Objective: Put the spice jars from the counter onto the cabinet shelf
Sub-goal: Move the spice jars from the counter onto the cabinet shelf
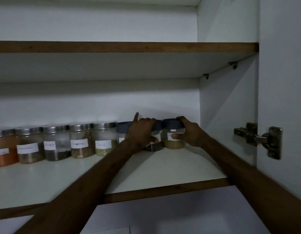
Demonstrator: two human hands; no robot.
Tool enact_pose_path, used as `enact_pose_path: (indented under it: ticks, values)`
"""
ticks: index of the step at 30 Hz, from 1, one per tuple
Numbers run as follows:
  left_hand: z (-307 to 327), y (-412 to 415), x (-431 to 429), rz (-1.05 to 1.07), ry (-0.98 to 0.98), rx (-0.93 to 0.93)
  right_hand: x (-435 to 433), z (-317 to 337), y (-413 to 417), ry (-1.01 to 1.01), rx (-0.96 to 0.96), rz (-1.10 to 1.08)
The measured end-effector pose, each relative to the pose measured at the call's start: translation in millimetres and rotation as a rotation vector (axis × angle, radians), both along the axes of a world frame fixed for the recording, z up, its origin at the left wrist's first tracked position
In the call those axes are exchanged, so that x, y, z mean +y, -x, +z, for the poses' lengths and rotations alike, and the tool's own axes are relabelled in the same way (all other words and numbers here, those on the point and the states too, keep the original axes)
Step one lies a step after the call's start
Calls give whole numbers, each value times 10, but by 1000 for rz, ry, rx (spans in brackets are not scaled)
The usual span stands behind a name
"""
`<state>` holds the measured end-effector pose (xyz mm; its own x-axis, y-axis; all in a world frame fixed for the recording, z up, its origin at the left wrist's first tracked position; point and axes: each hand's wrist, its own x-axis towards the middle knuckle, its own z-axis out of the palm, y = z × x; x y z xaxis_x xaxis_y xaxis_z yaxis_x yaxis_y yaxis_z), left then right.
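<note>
Shelf (163,166): a white board with a brown front edge. All the jars stand on it, toward the back.
Steel-lid jars (57,142): five in a row at the left, close side by side, each with a white label. The leftmost holds orange powder and the rightmost reads "Fennel".
Blue-lid jar (123,127): just right of that row, mostly hidden behind the left hand.
Left hand (143,134): grasps the dark jar, with fingers curled over its lid, thumb on its front and index finger pointing up.
Dark jar (154,146): upright on the shelf, with dark contents at the bottom, just beside the yellow jar.
Yellow jar (174,144): upright on the shelf with a blue lid, last in line on the right.
Right hand (191,132): grasps the yellow jar, with fingers over the lid and thumb on the label.
Hinge (257,137): metal, at the cabinet's right side, well apart from the jars.
</note>
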<state>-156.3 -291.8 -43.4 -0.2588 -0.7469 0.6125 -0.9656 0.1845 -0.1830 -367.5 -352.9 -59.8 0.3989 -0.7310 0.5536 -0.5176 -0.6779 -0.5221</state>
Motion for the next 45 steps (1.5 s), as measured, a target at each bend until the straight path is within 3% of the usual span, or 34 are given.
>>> enact_pose_path:
  ticks: [4, 6, 10, 12, 14, 17, 20, 26, 32, 35, 38, 42, 45]
  values:
    - [-13, -54, 150, 23, 0, -72, 34, -43, -13, -35, -87, 0]
    - [-6, -159, 298, 2, 40, -75, 61, -18, -17, 42, -127, -57]
    - [-51, -772, 773, 83, 126, -170, 79, -42, 50, 327, 206, -342]
    - [-126, -1382, 1168, 218, 93, -166, 113, -55, -105, 372, 285, -343]
    - [-219, -1986, 1548, 324, 46, -83, 190, -39, -295, 598, 402, -275]
    - [-375, -2720, 2082, 431, 22, -80, 299, -22, -641, 1045, 773, -19]
    - [-472, -3167, 2440, 492, 32, -33, 268, -6, -859, 1244, 987, 102]
    - [-517, -3341, 2618, 491, 14, 19, 238, 93, -952, 1220, 1086, 57]
    - [-515, -3257, 2588, 405, 80, 168, 565, 14, -1391, 1185, 1065, 86]
    - [-556, -3264, 2659, 328, 187, 328, 1001, -12, -1850, 1081, 939, 94]
    - [-560, -3237, 2726, 348, 235, 363, 1503, -75, -2201, 970, 721, 26]
    - [-467, -3124, 2848, 338, 328, 296, 2108, -98, -2278, 854, 499, -157]
    - [-446, -3041, 2976, 281, 372, 165, 2483, -104, -2163, 803, 486, -296]
